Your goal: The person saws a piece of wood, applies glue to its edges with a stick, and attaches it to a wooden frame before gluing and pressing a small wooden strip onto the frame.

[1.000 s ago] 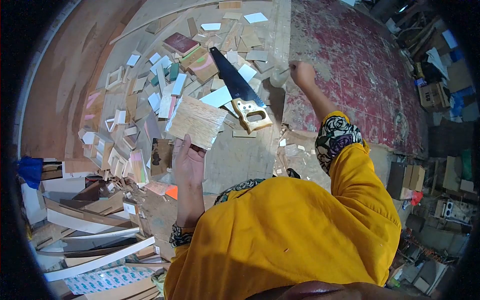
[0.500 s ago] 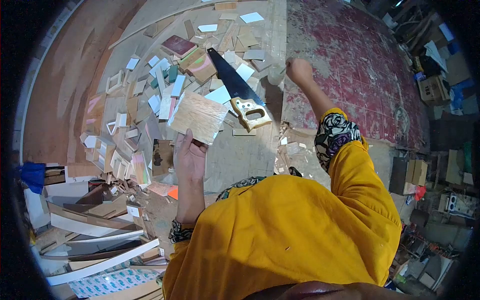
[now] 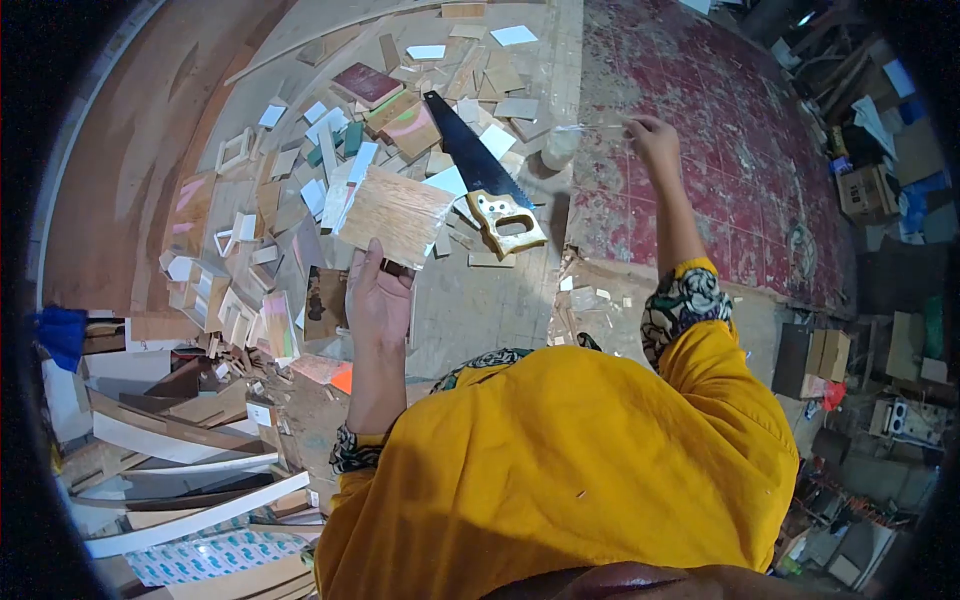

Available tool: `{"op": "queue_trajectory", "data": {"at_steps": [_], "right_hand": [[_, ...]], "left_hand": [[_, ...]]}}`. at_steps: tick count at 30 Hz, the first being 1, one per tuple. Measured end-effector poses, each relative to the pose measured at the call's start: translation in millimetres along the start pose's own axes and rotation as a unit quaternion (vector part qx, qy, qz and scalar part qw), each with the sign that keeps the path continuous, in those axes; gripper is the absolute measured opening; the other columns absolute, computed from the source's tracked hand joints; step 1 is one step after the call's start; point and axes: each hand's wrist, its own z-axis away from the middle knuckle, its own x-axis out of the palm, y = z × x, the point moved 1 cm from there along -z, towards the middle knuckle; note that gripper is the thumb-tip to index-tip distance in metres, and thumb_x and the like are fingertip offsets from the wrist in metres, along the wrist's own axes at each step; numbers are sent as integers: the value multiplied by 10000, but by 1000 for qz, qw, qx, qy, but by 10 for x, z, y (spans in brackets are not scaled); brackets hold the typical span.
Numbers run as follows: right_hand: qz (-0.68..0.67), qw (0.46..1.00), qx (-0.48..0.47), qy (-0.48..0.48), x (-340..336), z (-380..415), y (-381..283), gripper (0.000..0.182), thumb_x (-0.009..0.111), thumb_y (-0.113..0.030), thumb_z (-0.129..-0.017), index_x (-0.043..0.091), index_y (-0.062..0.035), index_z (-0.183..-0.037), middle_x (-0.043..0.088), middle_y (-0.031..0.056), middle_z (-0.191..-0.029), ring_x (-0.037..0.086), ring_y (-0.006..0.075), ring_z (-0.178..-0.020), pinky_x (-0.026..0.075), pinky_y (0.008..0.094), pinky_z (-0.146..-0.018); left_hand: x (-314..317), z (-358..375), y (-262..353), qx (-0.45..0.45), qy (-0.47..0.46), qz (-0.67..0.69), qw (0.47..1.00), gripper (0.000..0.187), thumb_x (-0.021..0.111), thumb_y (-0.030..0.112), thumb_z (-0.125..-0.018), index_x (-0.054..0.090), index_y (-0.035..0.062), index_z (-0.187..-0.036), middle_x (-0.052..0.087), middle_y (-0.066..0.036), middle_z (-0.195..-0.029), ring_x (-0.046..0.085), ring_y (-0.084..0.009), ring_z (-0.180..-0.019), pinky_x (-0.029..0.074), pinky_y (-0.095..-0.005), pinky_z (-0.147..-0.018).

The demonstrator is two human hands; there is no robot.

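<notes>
My left hand [image 3: 380, 300] grips the lower edge of a square wooden board [image 3: 398, 217], thumb on its upper face. My right hand [image 3: 655, 145] is pinched on a thin stick [image 3: 603, 127] that points left over a cloudy, translucent container [image 3: 559, 148]. Right of the board lies a handsaw [image 3: 478, 160], its wooden handle toward me and its dark blade pointing away. A dark red block [image 3: 367, 86] rests among the offcuts beyond the board.
Wood and white offcuts [image 3: 235, 230] are scattered across the worktop [image 3: 450, 310]. Long curved strips [image 3: 200, 515] are piled at lower left. A stained red tiled surface [image 3: 740, 180] extends to the right, with cardboard boxes [image 3: 865, 192] beyond it.
My right hand has moved right, away from the container, and the thin stick now shows clearly. My left hand still holds the board in about the same place.
</notes>
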Motion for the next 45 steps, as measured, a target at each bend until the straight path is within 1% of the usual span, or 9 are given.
{"op": "queue_trajectory", "data": {"at_steps": [1,3,6,17,29,31,34,37,45], "right_hand": [[0,1000,-4,-4,-66,119,-108,214,569,-185,-776,661,-32,-895,627,54,-681,565,130,-557,429,260,-502],[-262,962,44,-68,-146,380,-292,163,565,-117,-816,640,-7,-909,590,10,-693,477,47,-535,368,185,-459],[-348,928,29,-128,-164,763,-533,145,590,-112,-813,651,-22,-909,635,24,-786,469,55,-531,355,165,-467],[-318,923,-66,-206,-16,1464,-836,125,618,-85,-797,659,-13,-891,632,24,-769,492,54,-576,393,186,-500],[-261,941,-154,-149,75,1600,-847,122,612,-43,-799,662,-9,-904,631,24,-761,490,43,-570,389,178,-493],[-257,940,-160,-156,98,1676,-857,120,612,-38,-796,663,-6,-900,633,29,-764,492,45,-573,388,178,-497],[-235,940,-179,-171,107,1756,-872,118,612,-26,-789,666,-5,-892,638,41,-770,496,46,-586,381,174,-511],[-223,935,-215,-172,98,1841,-909,115,618,-23,-785,670,-5,-885,640,41,-752,506,53,-605,382,183,-525],[-254,921,-226,-187,163,1953,-838,132,630,-7,-765,674,-19,-889,636,39,-740,504,51,-600,379,180,-518]], "left_hand": [[17,3,6,-5,-8,3,1000,366,505,131,-876,404,27,-1213,512,-92,-1162,507,-197,-1069,433,-333,-892],[30,-9,-2,-2,-3,3,1000,369,498,132,-879,397,26,-1218,506,-95,-1170,503,-203,-1076,428,-337,-900],[57,-9,-5,-7,-4,3,1000,379,488,132,-884,378,23,-1230,492,-100,-1190,494,-211,-1092,424,-346,-913],[134,63,25,-27,-17,10,999,394,536,159,-862,382,49,-1208,509,-75,-1125,533,-181,-1019,481,-319,-809],[124,92,43,-3,-12,33,999,400,498,111,-876,360,16,-1239,473,-115,-1195,493,-215,-1094,441,-353,-918],[110,77,21,7,-7,29,1000,349,533,133,-864,403,71,-1182,520,-66,-1095,550,-168,-972,501,-318,-774],[147,89,24,19,-5,23,1000,340,537,136,-864,409,81,-1174,522,-56,-1087,551,-157,-957,503,-314,-762],[96,62,4,21,-11,30,999,390,504,118,-876,354,33,-1226,488,-98,-1160,506,-198,-1070,462,-337,-891],[132,53,-14,32,1,35,999,388,531,142,-866,372,57,-1210,500,-78,-1134,524,-183,-1022,476,-315,-834]]}}
